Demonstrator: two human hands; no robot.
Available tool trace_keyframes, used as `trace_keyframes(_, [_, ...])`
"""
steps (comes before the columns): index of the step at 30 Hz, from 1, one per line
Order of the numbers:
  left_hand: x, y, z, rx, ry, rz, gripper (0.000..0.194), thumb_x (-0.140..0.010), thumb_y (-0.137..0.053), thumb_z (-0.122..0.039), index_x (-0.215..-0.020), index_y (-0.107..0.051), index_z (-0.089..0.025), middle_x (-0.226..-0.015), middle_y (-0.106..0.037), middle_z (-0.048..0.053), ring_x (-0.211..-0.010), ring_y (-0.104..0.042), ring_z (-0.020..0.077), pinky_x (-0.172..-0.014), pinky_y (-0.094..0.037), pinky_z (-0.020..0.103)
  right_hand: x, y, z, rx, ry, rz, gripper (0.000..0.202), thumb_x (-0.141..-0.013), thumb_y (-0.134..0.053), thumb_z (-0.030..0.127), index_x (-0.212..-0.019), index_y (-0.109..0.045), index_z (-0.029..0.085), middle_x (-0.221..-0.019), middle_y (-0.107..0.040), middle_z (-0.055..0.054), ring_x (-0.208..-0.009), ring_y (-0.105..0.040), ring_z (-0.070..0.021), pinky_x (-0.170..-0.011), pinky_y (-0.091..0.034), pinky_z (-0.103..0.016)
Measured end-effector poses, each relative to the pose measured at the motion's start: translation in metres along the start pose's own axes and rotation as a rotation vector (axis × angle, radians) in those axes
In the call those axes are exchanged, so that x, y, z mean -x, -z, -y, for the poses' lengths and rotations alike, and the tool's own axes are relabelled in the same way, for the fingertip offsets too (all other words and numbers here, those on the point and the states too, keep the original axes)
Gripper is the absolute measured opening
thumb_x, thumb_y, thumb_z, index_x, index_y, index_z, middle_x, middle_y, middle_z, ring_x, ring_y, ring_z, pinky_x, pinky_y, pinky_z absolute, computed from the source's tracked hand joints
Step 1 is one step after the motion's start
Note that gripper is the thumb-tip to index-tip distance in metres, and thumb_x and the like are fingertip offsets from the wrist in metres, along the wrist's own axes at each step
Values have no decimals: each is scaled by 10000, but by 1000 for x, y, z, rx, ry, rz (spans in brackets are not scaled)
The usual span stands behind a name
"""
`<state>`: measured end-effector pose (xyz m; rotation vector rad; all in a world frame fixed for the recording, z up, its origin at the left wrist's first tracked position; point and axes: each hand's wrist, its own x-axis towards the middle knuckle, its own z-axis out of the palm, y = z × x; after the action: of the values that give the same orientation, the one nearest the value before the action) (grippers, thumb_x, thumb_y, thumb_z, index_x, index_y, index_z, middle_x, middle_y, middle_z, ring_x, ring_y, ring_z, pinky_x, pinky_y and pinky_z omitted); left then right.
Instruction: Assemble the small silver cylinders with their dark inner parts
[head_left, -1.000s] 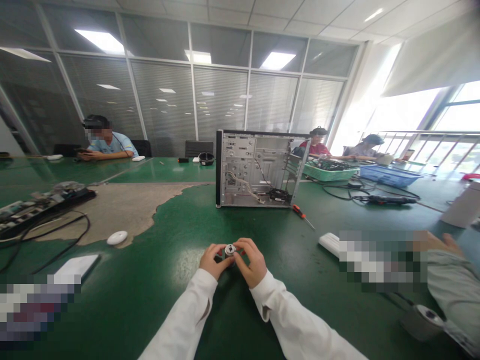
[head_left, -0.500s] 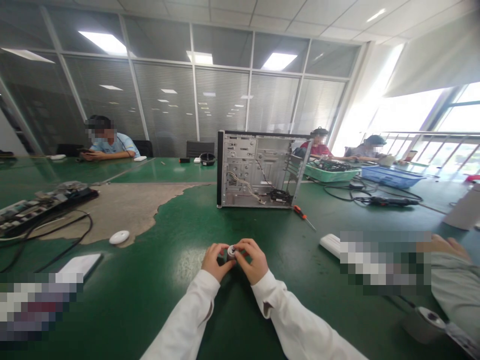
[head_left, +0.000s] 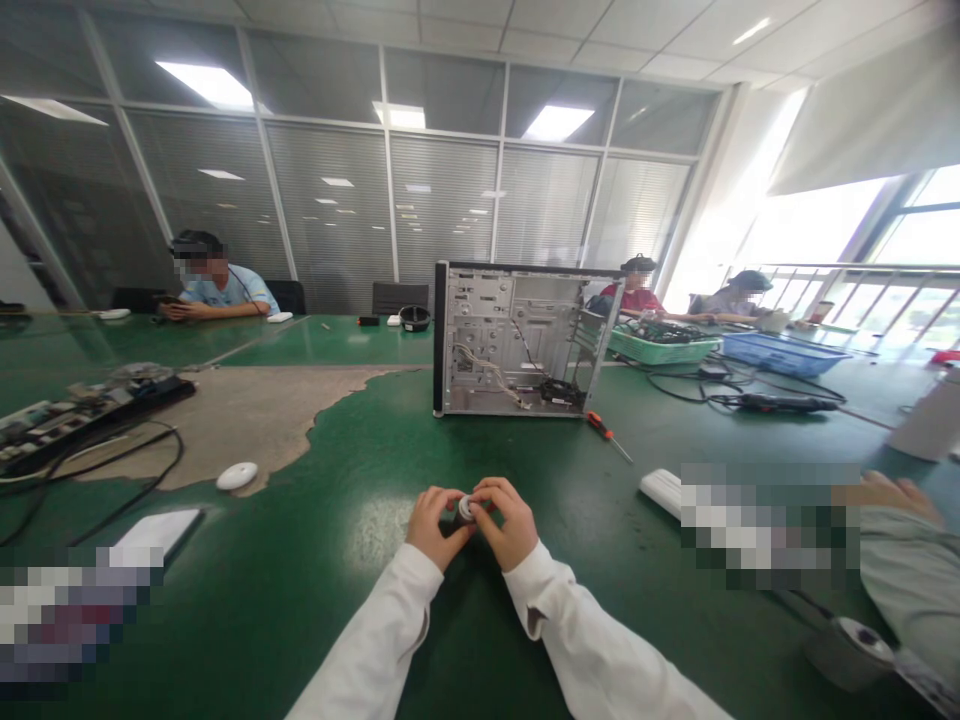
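Both my hands meet at a small grey cylinder (head_left: 466,510) with a pale round top, just above or on the green table (head_left: 360,620); its exact kind is too small to make out. My left hand (head_left: 433,525) is curled around its left side, thumb and fingers closed on it. From the right, my right hand (head_left: 508,520) pinches at its top edge. Beyond the hands an open computer case (head_left: 517,340) stands upright, its bare metal inside facing me, with cables and a black part at the bottom. A screwdriver (head_left: 600,427) with an orange-red handle lies at its right corner.
Left are a power strip (head_left: 97,420) with cables and a white disc (head_left: 237,476). Right are a green basket (head_left: 660,350), a blue basket (head_left: 784,352), a black corded tool (head_left: 780,402), another grey cylinder (head_left: 851,650) and a co-worker's sleeve (head_left: 907,580). Other people sit farther back.
My left hand has shifted slightly to the right, and the cylinder has turned or tilted a little between my fingers. My right hand stays nearly in place.
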<state>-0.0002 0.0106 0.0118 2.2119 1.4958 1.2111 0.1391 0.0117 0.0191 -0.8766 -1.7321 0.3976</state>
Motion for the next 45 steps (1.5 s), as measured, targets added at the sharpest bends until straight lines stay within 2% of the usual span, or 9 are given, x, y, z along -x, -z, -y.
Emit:
trace_keyframes(10, [1, 0, 0, 6, -17, 10, 249, -611, -604, -261, -844, -550, -192, -755, -507, 19, -755, -474, 175, -706, -389, 313, -1, 4, 6, -9, 37, -18, 112, -722, -456, 162, -749, -561, 187, -802, -532, -47, -741, -514, -134, -609, -444, -251])
trace_keyframes(15, [1, 3, -4, 12, 13, 3, 251, -599, -611, -263, -836, -561, -194, -749, -521, 19, -753, -485, 177, -710, -399, 314, -6, 9, 4, 8, 25, -80, 108, -732, -451, 190, -750, -558, 190, -804, -538, -48, -735, -519, -135, -619, -444, -260])
trace_keyframes(19, [1, 2, 1, 24, 69, -28, 246, -603, -597, -261, -840, -568, -199, -756, -526, 18, -760, -497, 178, -711, -408, 321, -10, 15, -10, 50, -31, -83, 102, -729, -455, 189, -733, -557, 186, -810, -536, -49, -732, -517, -135, -595, -443, -253])
trace_keyframes(23, [0, -5, 14, 43, 160, -110, 278, -591, -594, -257, -861, -570, -195, -757, -517, 16, -752, -510, 174, -668, -430, 306, -10, 18, -35, 147, -102, 3, 85, -702, -482, 190, -690, -565, 182, -825, -531, -53, -745, -514, -145, -594, -437, -259])
trace_keyframes(26, [0, -6, 22, 48, 222, -160, 288, -588, -593, -272, -864, -566, -194, -748, -509, 9, -746, -517, 169, -653, -440, 298, -7, 17, -52, 223, -133, 54, 70, -676, -504, 186, -665, -573, 184, -820, -535, -46, -776, -512, -156, -665, -430, -294])
trace_keyframes(32, [0, 2, 21, 42, 242, -146, 296, -610, -576, -303, -880, -560, -182, -748, -503, 14, -735, -520, 166, -617, -449, 281, -2, 15, -70, 246, -177, 74, 58, -620, -543, 167, -606, -589, 199, -794, -563, -32, -789, -523, -162, -757, -404, -331])
trace_keyframes(35, [0, 0, 22, 47, 250, -156, 291, -606, -580, -297, -876, -559, -190, -747, -499, 10, -739, -516, 169, -614, -451, 285, -3, 17, -75, 231, -219, 38, 46, -603, -556, 200, -606, -602, 206, -750, -576, -25, -731, -539, -160, -707, -428, -317])
trace_keyframes(40, [0, -6, 28, 78, 274, -206, 282, -605, -578, -290, -868, -556, -190, -740, -499, 11, -741, -516, 176, -595, -451, 283, -9, 28, -90, 183, -365, -86, 185, -659, -485, 299, -723, -621, 191, -706, -610, -30, -632, -563, -151, -599, -464, -293])
trace_keyframes(45, [0, -3, 28, 84, 273, -168, 286, -622, -562, -267, -898, -543, -193, -765, -502, 17, -759, -523, 175, -598, -452, 282, -12, 37, -102, 115, -486, -94, 232, -645, -483, 323, -747, -629, 175, -627, -622, -12, -490, -551, -122, -473, -467, -250])
